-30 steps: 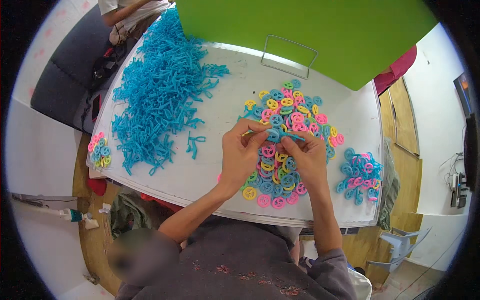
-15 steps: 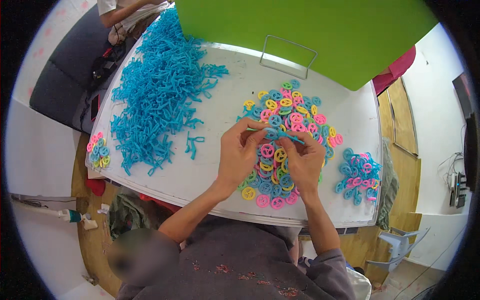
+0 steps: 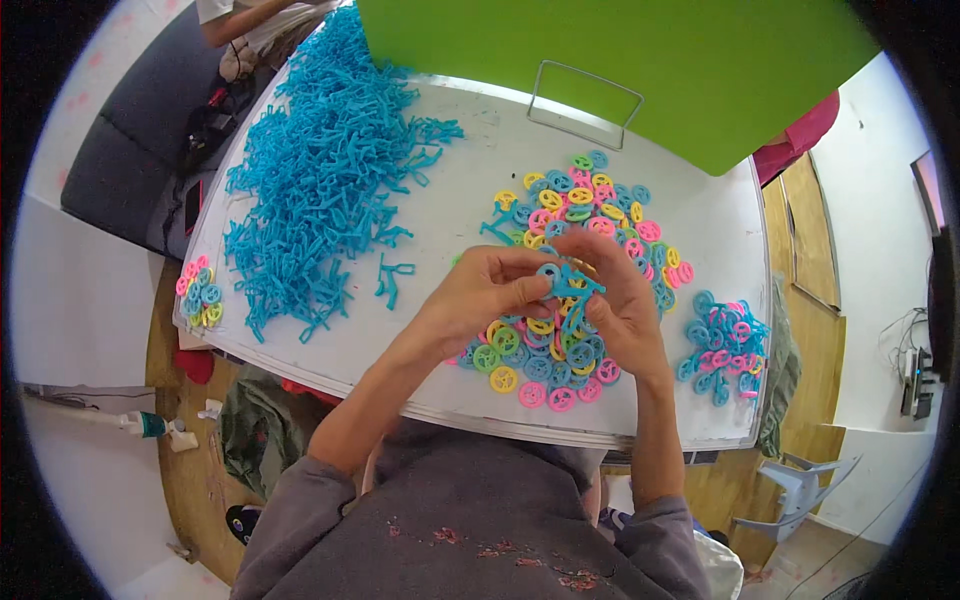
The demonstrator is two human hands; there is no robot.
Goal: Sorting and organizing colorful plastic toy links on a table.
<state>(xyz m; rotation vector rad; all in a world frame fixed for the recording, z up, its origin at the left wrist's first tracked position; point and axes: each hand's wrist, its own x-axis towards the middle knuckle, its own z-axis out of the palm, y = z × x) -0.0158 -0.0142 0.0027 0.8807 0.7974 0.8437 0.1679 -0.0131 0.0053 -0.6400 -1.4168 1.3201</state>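
My left hand (image 3: pixel 490 295) is closed in a pinch on a small blue spoked wheel (image 3: pixel 548 277). A bright blue forked plastic piece (image 3: pixel 576 288) sits against that wheel, its prongs pointing right and downward. Around the forked piece curves my right hand (image 3: pixel 625 305), its fingers apart and slightly blurred. The right thumb tip is at the edge of the piece. Both hands are above a heap of small spoked wheels (image 3: pixel 560 375) in blue, pink, yellow and green. Part of the heap is hidden behind the hands.
A large pile of blue forked pieces (image 3: pixel 325 170) covers the table's left side. At the right edge lies a cluster of forked pieces with wheels (image 3: pixel 722 345). Several wheels (image 3: pixel 200 292) lie at the left corner. A green board (image 3: pixel 620 70) with a wire handle (image 3: pixel 585 105) stands behind.
My right fingers have spread from their pinch on the forked piece. The forked piece has turned, its prongs now pointing lower. Both hands have shifted slightly.
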